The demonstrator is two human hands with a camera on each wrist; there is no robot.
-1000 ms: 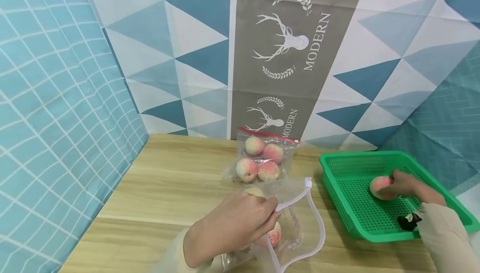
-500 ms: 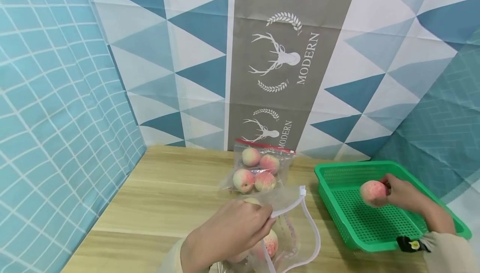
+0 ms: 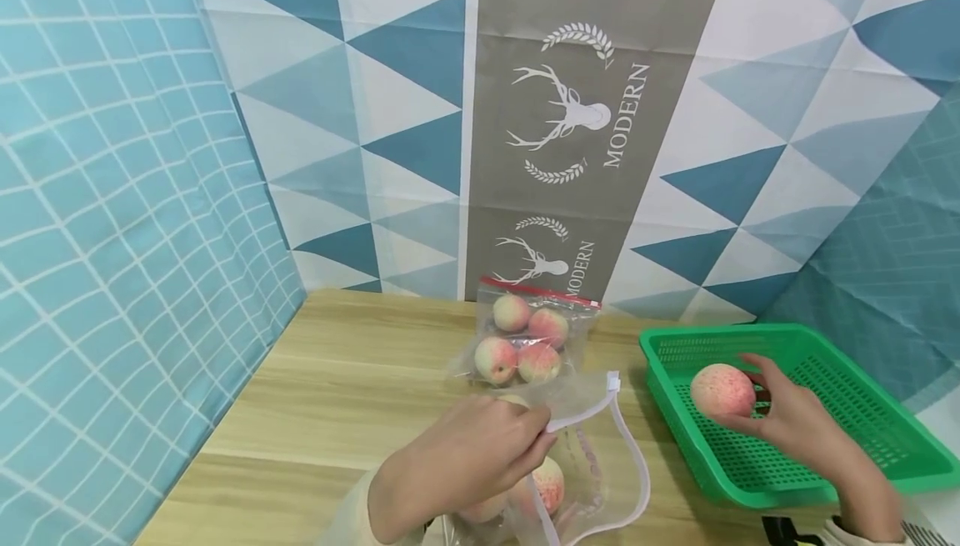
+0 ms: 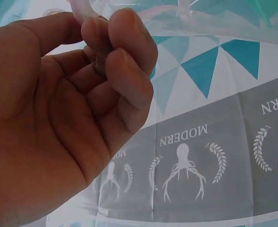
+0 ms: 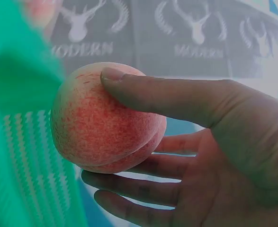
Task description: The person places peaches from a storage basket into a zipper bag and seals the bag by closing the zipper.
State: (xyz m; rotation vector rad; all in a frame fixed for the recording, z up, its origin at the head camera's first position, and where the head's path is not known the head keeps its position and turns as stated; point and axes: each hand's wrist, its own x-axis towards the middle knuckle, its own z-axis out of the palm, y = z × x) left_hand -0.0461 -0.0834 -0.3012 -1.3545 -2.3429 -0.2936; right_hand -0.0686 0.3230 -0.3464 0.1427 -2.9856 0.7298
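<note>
Over the left part of the green basket (image 3: 757, 498), my right hand (image 3: 798, 417) grips a pink peach (image 3: 722, 391). In the right wrist view the thumb lies across the top of the peach (image 5: 108, 123) and the fingers sit beneath it. My left hand (image 3: 468, 463) pinches the rim of a clear zip bag (image 3: 600, 479) with a pale lilac edge, its mouth spread wide. Inside that bag a peach (image 3: 549, 483) shows, with others partly hidden by the hand. The left wrist view has the curled fingers (image 4: 129, 75) at the bag's edge.
Behind the left hand, a zip bag with a red seal (image 3: 540, 292) holds several peaches and lies near the wall. A wooden table (image 3: 322, 388) carries everything. Patterned cloth (image 3: 420, 112) rises at the back, and blue checked cloth (image 3: 127, 237) at the left.
My right hand has lifted the peach from the basket floor and carried it left toward the basket's near-left side. The left hand keeps its hold on the bag. The head view has tilted slightly.
</note>
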